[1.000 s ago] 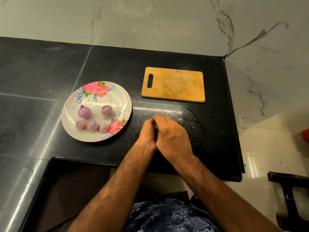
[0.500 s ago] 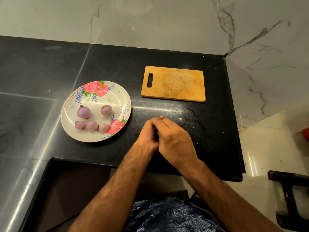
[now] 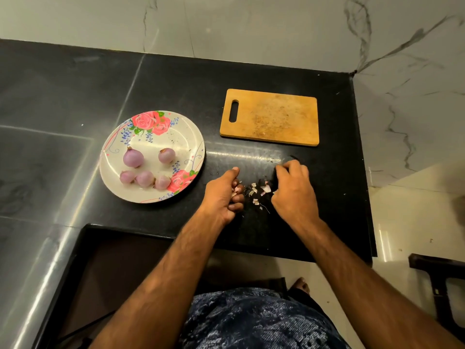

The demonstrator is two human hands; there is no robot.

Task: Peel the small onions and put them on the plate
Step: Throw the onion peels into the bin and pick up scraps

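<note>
A floral plate (image 3: 183, 137) on the black counter carries several peeled pale-purple small onions (image 3: 133, 158). To its right my left hand (image 3: 222, 195) is curled, with pale pink bits of onion peel showing between its fingers. Loose peel scraps (image 3: 256, 191) lie on the counter between my hands. My right hand (image 3: 293, 190) is arched over the counter just right of the scraps, fingers bent down with the tips on the surface. Whatever lies under its palm is hidden.
A wooden cutting board (image 3: 269, 117) lies behind my hands near the marble wall. The black counter (image 3: 327, 210) ends just right of my right hand and drops at the front edge. A dark chair (image 3: 437, 278) stands on the floor at lower right.
My hands were clasped together over the counter and have drawn apart, the right moving right. Peel scraps now show on the counter between them.
</note>
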